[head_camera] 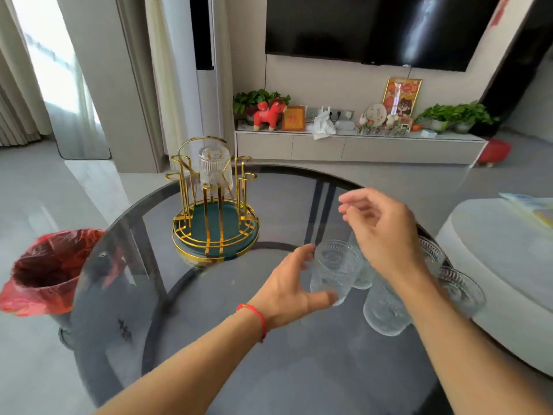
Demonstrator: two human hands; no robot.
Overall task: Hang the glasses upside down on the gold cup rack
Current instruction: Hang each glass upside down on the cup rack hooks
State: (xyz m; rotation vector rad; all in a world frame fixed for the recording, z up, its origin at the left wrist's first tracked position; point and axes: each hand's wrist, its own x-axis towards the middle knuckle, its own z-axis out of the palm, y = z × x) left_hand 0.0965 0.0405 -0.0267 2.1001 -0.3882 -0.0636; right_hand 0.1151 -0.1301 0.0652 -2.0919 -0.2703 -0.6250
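**Left hand opens around a glass at the cluster**

At lower centre of the frame, the left hand (291, 290) spreads its grip open around an upright glass (335, 272), thumb below, fingertips at the rim. The right hand (378, 232) hovers above the other glasses (386, 310) at right, fingers loosely curled, holding nothing. The gold cup rack (214, 202) stands at centre left on the glass counter (179, 339), one hung glass (215, 169) inverted on it.

A home living room. A wall-mounted television (380, 28) fills the upper right of the frame above a low cabinet (359, 149) with plants and ornaments. Curtains (18, 94) hang upper left
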